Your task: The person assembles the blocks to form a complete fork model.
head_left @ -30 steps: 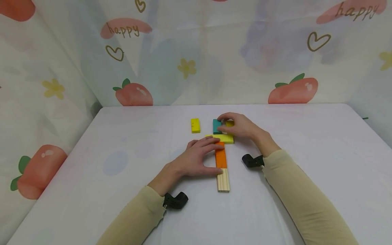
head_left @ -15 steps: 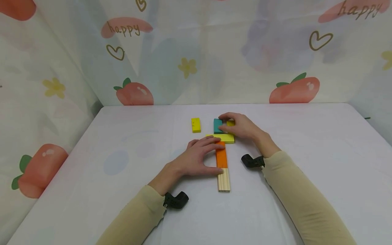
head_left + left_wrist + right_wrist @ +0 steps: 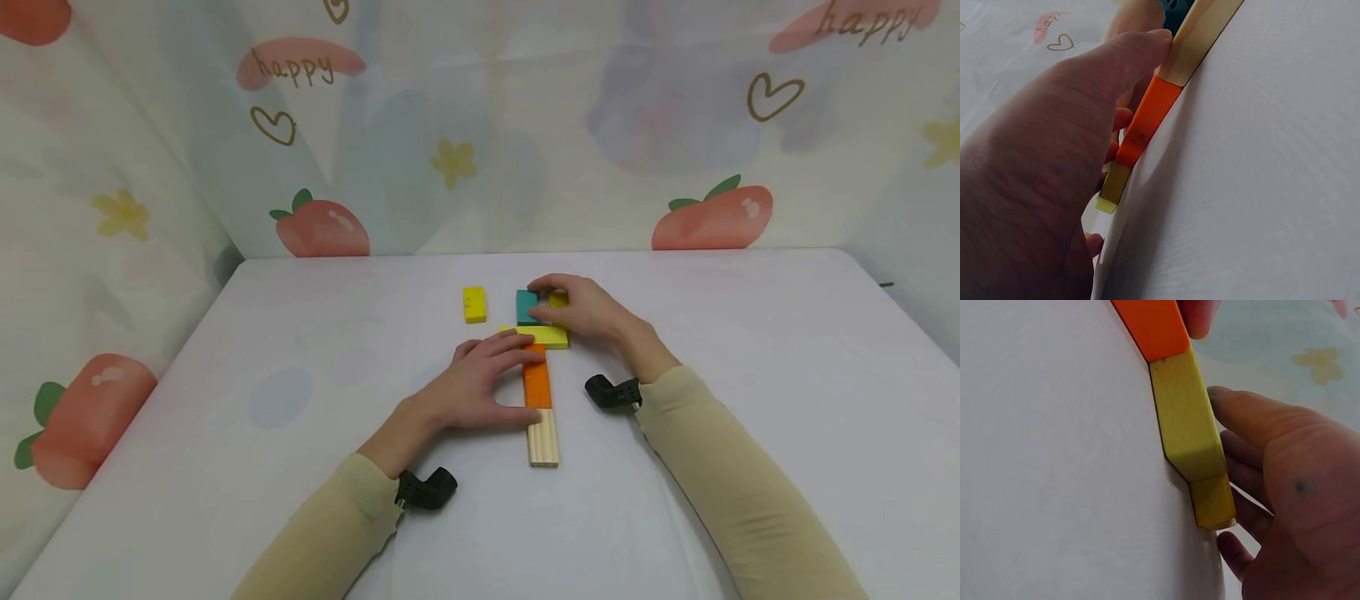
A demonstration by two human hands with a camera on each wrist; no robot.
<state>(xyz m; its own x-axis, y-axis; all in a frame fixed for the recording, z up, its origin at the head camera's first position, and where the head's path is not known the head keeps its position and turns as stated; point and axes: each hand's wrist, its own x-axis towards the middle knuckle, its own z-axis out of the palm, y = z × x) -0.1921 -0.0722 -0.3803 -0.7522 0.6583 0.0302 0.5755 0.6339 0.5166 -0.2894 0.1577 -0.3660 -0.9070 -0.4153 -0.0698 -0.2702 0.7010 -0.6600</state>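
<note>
In the head view, flat blocks lie joined on the table: a plain wooden block (image 3: 543, 440), an orange block (image 3: 537, 385) beyond it, then a pale yellow block (image 3: 551, 337) set crosswise. My left hand (image 3: 468, 383) lies over their left side with fingers stretched, thumb at the wooden block and fingertips on the orange and pale yellow ones. Beyond the crosswise block stands a teal block (image 3: 527, 308). My right hand (image 3: 581, 304) holds the teal block between thumb and index finger at its right side. A darker yellow block (image 3: 558, 299) shows partly beneath that hand.
A separate yellow block (image 3: 474, 305) lies left of the teal one. The table (image 3: 337, 333) has a white cloth, and a printed curtain (image 3: 525, 125) hangs behind its far edge. A black wrist camera (image 3: 427, 490) sits on the left wrist, another wrist camera (image 3: 611, 392) on the right.
Both hands and the blocks keep their places. Only the head view shifts slightly.
</note>
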